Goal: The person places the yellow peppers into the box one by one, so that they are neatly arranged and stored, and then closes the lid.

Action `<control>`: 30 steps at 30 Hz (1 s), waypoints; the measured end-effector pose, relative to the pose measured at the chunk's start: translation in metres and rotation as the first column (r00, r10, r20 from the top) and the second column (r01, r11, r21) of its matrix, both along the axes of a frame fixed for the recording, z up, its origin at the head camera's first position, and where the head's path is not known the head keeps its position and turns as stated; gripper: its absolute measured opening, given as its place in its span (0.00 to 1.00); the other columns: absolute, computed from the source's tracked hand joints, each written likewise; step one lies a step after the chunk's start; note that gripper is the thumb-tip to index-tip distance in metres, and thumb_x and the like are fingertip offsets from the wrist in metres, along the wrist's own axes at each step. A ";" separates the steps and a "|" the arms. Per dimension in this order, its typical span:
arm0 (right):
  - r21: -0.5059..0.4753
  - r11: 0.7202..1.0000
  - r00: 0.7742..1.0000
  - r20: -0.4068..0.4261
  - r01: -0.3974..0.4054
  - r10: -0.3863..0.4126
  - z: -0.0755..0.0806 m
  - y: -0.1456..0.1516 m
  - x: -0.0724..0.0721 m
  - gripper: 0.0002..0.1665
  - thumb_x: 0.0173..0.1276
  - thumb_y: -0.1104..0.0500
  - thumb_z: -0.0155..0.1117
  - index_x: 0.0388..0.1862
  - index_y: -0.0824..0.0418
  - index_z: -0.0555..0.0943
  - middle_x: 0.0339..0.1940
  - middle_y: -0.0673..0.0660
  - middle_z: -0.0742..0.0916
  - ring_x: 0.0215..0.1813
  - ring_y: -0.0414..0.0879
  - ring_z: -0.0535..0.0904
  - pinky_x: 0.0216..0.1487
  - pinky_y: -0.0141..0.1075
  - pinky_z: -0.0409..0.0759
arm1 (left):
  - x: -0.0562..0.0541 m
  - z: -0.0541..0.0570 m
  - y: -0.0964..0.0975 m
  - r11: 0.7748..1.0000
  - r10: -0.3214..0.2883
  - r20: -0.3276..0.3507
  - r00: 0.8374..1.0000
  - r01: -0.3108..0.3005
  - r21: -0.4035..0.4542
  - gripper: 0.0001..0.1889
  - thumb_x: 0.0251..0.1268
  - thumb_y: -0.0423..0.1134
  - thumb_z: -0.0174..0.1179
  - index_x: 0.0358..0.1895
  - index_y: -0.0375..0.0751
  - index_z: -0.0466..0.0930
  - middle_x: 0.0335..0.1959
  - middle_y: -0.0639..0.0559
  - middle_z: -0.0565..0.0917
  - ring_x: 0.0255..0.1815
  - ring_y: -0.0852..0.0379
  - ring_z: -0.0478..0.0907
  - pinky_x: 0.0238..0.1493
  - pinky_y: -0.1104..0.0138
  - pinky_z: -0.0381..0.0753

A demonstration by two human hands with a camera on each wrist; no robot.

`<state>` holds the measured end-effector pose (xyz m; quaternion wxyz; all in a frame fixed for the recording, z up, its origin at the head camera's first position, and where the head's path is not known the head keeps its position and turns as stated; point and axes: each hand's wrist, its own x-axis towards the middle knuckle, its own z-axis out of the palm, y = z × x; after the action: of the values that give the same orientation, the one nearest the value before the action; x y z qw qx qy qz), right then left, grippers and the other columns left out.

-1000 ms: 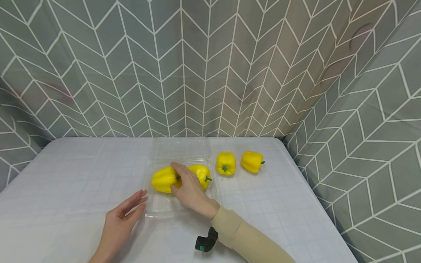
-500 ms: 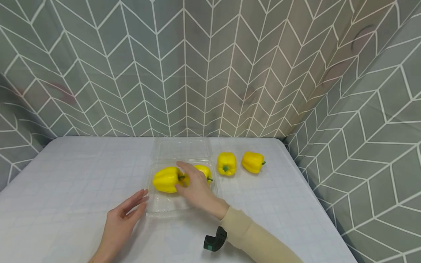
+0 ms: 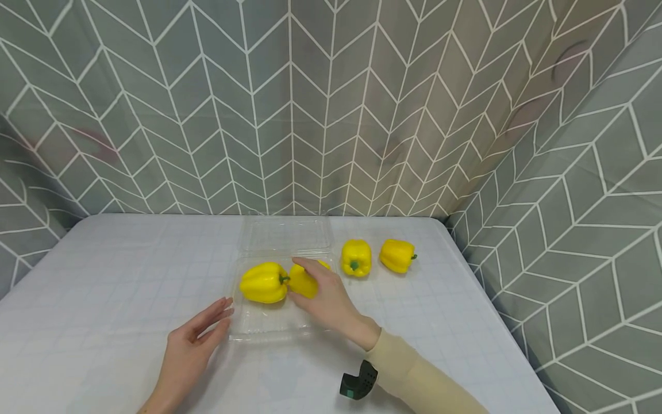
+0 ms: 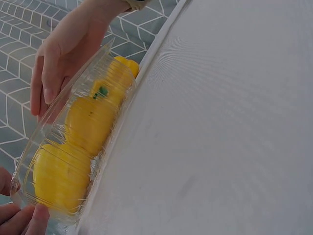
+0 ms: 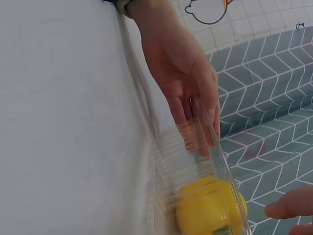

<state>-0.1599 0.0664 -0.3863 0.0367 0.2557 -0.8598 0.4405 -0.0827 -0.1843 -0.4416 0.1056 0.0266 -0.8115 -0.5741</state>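
A clear plastic clamshell container point(image 3: 264, 319) lies with its lid point(image 3: 287, 234) folded back. Inside it, one yellow bell pepper point(image 3: 264, 282) sits at left with its stem to the right; a second yellow bell pepper point(image 3: 302, 280) sits beside it, partly covered by my right hand point(image 3: 331, 299). That hand hovers over the second pepper, thumb and fingers apart; contact with it cannot be told. My left hand point(image 3: 193, 348) touches the container's left edge with extended fingers. In the right wrist view, the left fingers point(image 5: 188, 132) meet the clear wall at the container's end.
Two more yellow bell peppers, one nearer point(image 3: 356, 257) and one farther right point(image 3: 397, 255), lie on the white-covered table point(image 3: 129, 264) right of the container. A patterned grey curtain point(image 3: 310, 115) stands behind the table. A dark device point(image 3: 358, 380) is at the right wrist.
My right hand has moved right, off the left pepper and over the second one. The left pepper now shows fully in the container. The left hand has stayed at the container's edge.
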 end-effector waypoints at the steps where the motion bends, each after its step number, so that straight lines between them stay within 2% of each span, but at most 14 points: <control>1: -0.006 1.000 1.000 -0.010 0.000 0.000 0.000 0.002 0.000 0.35 0.63 0.63 0.71 0.70 0.62 0.73 0.69 0.58 0.78 0.65 0.56 0.78 0.70 0.49 0.75 | 0.000 0.000 0.000 1.000 0.000 -0.002 1.000 0.000 0.000 0.24 0.69 0.35 0.64 0.67 0.37 0.75 0.62 0.47 0.82 0.52 0.76 0.81 0.49 0.83 0.80; 9: -0.061 0.998 0.997 -0.081 -0.001 -0.004 -0.006 0.018 0.001 0.33 0.62 0.64 0.73 0.67 0.65 0.75 0.65 0.59 0.81 0.64 0.55 0.79 0.65 0.46 0.80 | 0.000 0.000 0.000 1.000 -0.005 -0.007 1.000 0.005 -0.004 0.24 0.70 0.35 0.64 0.67 0.37 0.75 0.62 0.47 0.82 0.52 0.76 0.81 0.49 0.83 0.80; 16: -0.110 0.992 0.998 -0.020 0.056 -0.059 -0.009 0.035 0.002 0.33 0.62 0.63 0.74 0.67 0.60 0.76 0.66 0.54 0.80 0.66 0.51 0.78 0.69 0.45 0.77 | 0.000 0.000 -0.001 1.000 -0.005 -0.001 1.000 0.005 -0.013 0.24 0.70 0.36 0.63 0.67 0.38 0.75 0.62 0.48 0.82 0.52 0.77 0.80 0.50 0.83 0.80; 22: -0.138 0.986 0.995 -0.023 0.090 -0.094 -0.013 0.050 0.000 0.33 0.63 0.62 0.74 0.67 0.56 0.76 0.67 0.50 0.80 0.67 0.54 0.77 0.70 0.47 0.75 | 0.000 -0.001 -0.002 1.000 -0.008 -0.006 1.000 0.008 -0.012 0.24 0.70 0.37 0.63 0.67 0.38 0.75 0.62 0.48 0.82 0.52 0.76 0.81 0.50 0.83 0.80; 30: -0.132 0.974 0.981 -0.031 0.184 -0.189 -0.019 0.070 -0.004 0.33 0.61 0.62 0.75 0.66 0.54 0.77 0.64 0.49 0.82 0.64 0.57 0.79 0.69 0.48 0.76 | -0.001 -0.002 -0.002 1.000 -0.008 -0.020 1.000 0.008 -0.010 0.24 0.70 0.36 0.64 0.67 0.38 0.75 0.62 0.48 0.82 0.52 0.75 0.81 0.49 0.82 0.81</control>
<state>-0.1641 0.1366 -0.4048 0.1127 0.1804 -0.8489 0.4838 -0.0834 -0.1861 -0.4440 0.1113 0.0170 -0.8134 -0.5707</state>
